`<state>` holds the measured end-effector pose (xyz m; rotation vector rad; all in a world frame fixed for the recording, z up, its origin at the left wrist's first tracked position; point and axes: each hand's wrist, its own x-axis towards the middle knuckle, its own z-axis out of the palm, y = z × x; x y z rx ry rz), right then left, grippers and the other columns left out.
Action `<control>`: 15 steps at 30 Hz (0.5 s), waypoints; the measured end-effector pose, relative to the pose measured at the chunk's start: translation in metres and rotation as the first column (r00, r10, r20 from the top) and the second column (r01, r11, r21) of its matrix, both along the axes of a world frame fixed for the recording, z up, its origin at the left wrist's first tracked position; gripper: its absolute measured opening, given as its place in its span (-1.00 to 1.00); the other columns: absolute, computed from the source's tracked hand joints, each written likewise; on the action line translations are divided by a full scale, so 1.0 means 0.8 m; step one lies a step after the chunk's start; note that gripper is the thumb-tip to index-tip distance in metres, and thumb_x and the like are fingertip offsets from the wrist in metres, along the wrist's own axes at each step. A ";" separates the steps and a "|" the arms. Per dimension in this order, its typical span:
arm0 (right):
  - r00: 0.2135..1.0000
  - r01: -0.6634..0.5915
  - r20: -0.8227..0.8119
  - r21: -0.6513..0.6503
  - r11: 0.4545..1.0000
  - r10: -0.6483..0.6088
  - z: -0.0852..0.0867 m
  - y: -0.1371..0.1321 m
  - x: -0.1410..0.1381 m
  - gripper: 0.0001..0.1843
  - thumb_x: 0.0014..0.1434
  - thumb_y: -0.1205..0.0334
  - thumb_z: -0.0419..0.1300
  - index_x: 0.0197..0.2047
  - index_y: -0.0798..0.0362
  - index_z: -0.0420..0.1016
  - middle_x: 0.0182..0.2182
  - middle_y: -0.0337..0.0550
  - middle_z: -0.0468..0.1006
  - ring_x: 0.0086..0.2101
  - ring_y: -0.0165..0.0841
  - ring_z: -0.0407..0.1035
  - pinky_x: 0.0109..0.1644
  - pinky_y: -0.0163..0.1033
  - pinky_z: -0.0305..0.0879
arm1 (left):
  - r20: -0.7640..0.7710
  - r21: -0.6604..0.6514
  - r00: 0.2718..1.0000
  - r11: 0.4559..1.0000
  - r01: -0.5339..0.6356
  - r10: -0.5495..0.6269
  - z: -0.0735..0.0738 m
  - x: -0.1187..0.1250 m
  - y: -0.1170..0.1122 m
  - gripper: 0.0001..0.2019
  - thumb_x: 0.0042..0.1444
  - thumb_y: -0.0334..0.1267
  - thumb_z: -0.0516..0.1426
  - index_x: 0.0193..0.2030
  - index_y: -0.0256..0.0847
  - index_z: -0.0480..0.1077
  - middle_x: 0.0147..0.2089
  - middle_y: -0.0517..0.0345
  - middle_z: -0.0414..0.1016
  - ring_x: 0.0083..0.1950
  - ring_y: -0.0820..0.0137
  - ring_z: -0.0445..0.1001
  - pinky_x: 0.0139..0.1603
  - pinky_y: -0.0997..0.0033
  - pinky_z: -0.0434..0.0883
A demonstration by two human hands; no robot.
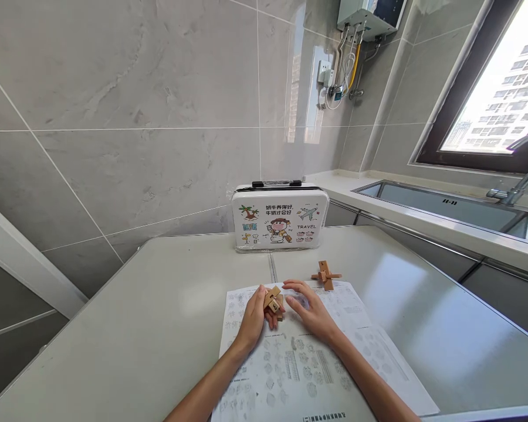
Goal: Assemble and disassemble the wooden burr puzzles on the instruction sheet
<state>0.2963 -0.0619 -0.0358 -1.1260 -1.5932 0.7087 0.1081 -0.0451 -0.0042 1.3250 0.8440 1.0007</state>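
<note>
My left hand [256, 316] is closed around a cluster of light wooden puzzle pieces [273, 298], notched and bearing a printed number. Just to its right, my right hand [310, 310] has its fingers apart and curved, with nothing seen in them; a small gap separates it from the pieces. Beyond my right hand, a cross-shaped group of wooden puzzle pieces [324, 275] rests at the far edge of the paper. Both hands are above a large printed instruction sheet [286, 375] covered in small diagrams. The underside of the held pieces is hidden by my left fingers.
A white cartoon-printed case [280, 220] with a black handle stands at the back of the pale table [158, 305]. To the right are a counter with a sink [444, 205], a faucet [517, 181] and a window. A tiled wall [158, 117] rises behind.
</note>
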 end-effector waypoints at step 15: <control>0.980 -0.104 -0.177 -0.074 0.992 0.090 0.014 -0.004 0.000 -0.63 0.26 -0.17 0.37 -0.10 -0.06 0.68 -0.02 -0.01 0.65 0.02 -0.07 0.52 0.19 0.05 0.40 | -0.036 0.049 0.995 0.994 0.100 -0.098 -0.015 0.001 -0.005 -0.48 0.43 0.25 -0.05 -0.20 -0.19 0.36 -0.38 0.14 0.57 -0.59 0.48 0.43 -0.57 0.48 0.36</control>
